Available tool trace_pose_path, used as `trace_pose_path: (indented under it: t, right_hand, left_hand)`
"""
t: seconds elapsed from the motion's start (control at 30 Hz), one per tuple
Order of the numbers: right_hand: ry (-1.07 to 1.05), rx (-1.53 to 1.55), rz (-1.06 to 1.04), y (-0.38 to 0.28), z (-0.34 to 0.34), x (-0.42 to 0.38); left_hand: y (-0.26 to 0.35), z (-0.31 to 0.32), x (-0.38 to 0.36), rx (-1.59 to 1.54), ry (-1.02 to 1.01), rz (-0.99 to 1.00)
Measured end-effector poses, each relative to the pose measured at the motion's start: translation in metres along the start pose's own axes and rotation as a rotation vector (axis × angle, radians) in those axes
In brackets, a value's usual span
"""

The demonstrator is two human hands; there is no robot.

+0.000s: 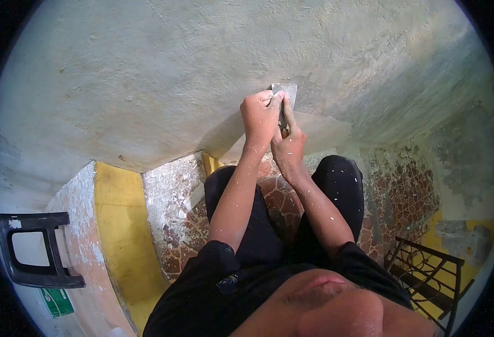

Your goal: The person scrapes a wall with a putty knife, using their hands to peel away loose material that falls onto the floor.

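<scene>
A putty knife [290, 91] with a flat metal blade lies against the worn, pale grey-green wall [163, 67]. My right hand [289, 150] is wrapped around its handle, with one finger stretched along the blade. From the left side, my left hand [260, 119] grips the blade, its fingers curled and the fingertips pressed on the metal. Most of the handle is hidden inside the right hand. White flakes dot both forearms. Just right of the blade, a patch of the wall's coating [325, 126] has a ragged edge.
Paint chips cover the brown stone-patterned floor [280, 196] around my knees. On the left are a yellow-painted step [123, 219], a black plastic chair [62, 247] and a green packet [57, 302]. A dark metal rack [426, 275] stands at the lower right.
</scene>
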State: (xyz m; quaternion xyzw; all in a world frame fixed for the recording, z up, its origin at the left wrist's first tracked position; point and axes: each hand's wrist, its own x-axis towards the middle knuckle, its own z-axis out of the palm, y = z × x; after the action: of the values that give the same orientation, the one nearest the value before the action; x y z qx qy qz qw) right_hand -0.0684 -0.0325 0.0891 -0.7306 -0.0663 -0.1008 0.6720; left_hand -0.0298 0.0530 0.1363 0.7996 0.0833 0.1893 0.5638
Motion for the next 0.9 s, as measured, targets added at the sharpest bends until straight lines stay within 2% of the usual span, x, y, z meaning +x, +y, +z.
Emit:
trace_pose_path:
  t: [0.17,0.23,0.43,0.5,0.57,0.63,0.67,0.7,0.73,0.8,0.83,0.9]
  right_hand:
    - [0.044,0.136,-0.094,-0.007,0.012,0.01]
    - [0.024,0.219,-0.016,-0.015,0.014,0.006]
    - [0.073,0.359,-0.057,-0.024,0.026,0.004]
    - [0.115,0.305,-0.128,-0.017,0.032,0.011]
    - [0.192,0.275,-0.263,-0.009,0.023,0.033]
    - [0.388,0.037,-0.338,-0.029,-0.009,0.066]
    - [0.391,0.022,-0.354,-0.037,-0.028,0.069]
    - [0.402,0.164,-0.128,-0.04,-0.047,0.067]
    - [0.408,0.304,0.099,-0.042,-0.057,0.063]
    - [0.435,0.269,0.06,-0.024,-0.052,0.053]
    - [0.455,0.243,0.028,-0.022,-0.046,0.047]
    - [0.283,0.216,-0.005,-0.025,-0.034,0.034]
  left_hand:
    - [0.017,0.0,-0.002,0.009,0.063,0.107]
    - [0.019,0.0,-0.001,0.036,0.071,0.075]
    - [0.021,-0.002,0.001,0.025,0.091,0.207]
    - [0.024,-0.002,0.0,0.029,0.033,0.161]
    - [0.033,0.002,-0.002,-0.065,0.054,0.199]
    - [0.043,0.006,-0.004,-0.104,-0.045,0.43]
    - [0.044,0.012,-0.011,-0.107,-0.025,0.507]
    - [0.041,0.013,-0.014,-0.118,-0.028,0.512]
    - [0.037,0.012,-0.017,-0.118,-0.056,0.417]
    - [0.033,0.008,-0.019,-0.078,-0.119,0.262]
    - [0.029,0.005,-0.015,-0.079,-0.12,0.264]
    - [0.021,0.001,-0.007,0.086,-0.194,0.042]
